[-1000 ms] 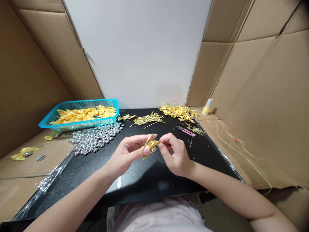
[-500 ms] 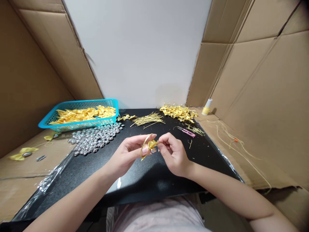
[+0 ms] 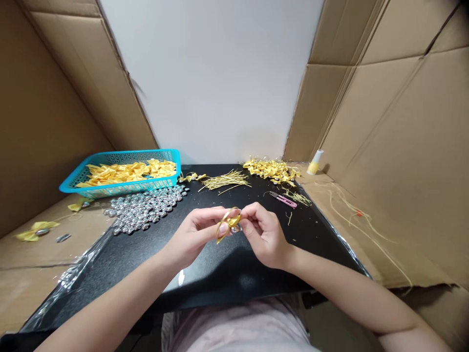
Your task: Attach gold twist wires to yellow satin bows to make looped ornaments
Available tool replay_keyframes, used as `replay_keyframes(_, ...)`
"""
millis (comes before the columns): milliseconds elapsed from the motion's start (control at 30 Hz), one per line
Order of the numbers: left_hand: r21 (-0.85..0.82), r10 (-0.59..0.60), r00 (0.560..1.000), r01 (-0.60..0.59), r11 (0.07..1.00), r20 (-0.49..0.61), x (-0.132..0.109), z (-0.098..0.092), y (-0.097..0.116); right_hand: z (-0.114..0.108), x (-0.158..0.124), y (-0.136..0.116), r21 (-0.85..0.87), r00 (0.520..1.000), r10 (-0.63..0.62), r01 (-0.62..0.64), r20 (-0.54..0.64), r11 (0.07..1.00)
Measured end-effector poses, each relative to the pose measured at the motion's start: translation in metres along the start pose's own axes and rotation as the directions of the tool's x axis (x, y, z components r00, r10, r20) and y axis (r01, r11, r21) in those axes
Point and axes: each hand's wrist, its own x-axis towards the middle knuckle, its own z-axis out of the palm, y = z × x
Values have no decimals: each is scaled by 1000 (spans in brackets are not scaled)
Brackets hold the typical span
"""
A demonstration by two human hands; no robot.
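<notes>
Above the black table, my left hand point(image 3: 200, 232) pinches a small yellow ribbon bow point(image 3: 232, 222) between thumb and fingers. A silver bead point(image 3: 236, 228) sits against the bow's underside. A thin gold tie point(image 3: 221, 227) curves in a loop around the bow, over my left thumb and fingertips. From the other side, my right hand point(image 3: 264, 232) is closed, thumb against forefinger, at the bow's right edge. What exactly those right fingertips grip, the bow's edge or an end of the tie, is partly hidden.
A blue basket point(image 3: 120, 189) of yellow bows stands at back left, with silver beads point(image 3: 146, 210) before it. Gold ties point(image 3: 227, 181) lie at centre back, finished-looking beaded bows point(image 3: 271, 170) right of them. Pink thread snips point(image 3: 284, 199) and a thread cone point(image 3: 315, 162) are at right. Cardboard walls point(image 3: 403, 146) enclose the sides.
My left fingers have shifted slightly right with the bow, bringing it closer against the right fingertips. The gold loop has tilted and looks smaller. The right hand has barely moved.
</notes>
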Motion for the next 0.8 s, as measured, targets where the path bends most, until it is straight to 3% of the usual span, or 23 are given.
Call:
replay_keyframes(233,-11,-4,1000,4,1000,-8,0,1,-1,2,-1,1,4,1000,10,-10,-1,1000)
replay_keyframes(567,-89,-106,989,97,991,-106,2,4,-2,1,-2,6,-67,999,37,-36,15,997)
replay_keyframes(800,-90,-125,987,116,989,-102,5,6,-3,3,-2,7,-1,998,69,-69,7,998)
